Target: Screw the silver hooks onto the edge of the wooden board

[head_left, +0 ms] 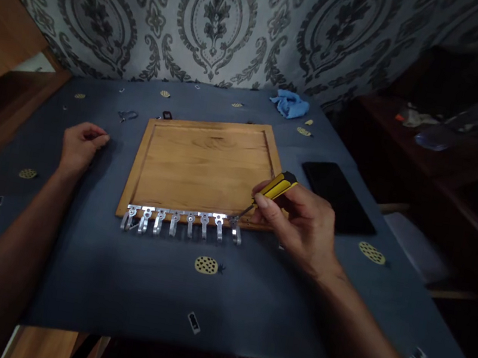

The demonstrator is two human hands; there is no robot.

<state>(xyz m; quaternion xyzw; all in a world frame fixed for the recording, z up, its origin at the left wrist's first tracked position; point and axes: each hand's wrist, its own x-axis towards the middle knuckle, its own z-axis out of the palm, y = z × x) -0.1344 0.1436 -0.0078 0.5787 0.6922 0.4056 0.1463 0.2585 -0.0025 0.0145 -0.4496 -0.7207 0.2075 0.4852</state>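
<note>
My right hand (308,226) grips a yellow and black screwdriver (276,186), its shaft slanting down to the left. The screwdriver's tip is at the right end of a silver hook rail (190,218), by the last hook. Several metal hooks hang from this rail along the near edge of a framed wooden board (204,167), which lies flat on the table. To the left of the board, my left hand (82,148) rests near the cloth with thumb and fingers pinched together. Whatever may be between those fingertips is hidden.
A blue-grey tablecloth (134,295) with pineapple prints covers the table. Right of the board lies a black tablet-like slab (338,198). A crumpled blue cloth (290,105) sits at the far right, and a small looped object (128,116) at the back left. A patterned curtain (215,24) hangs behind.
</note>
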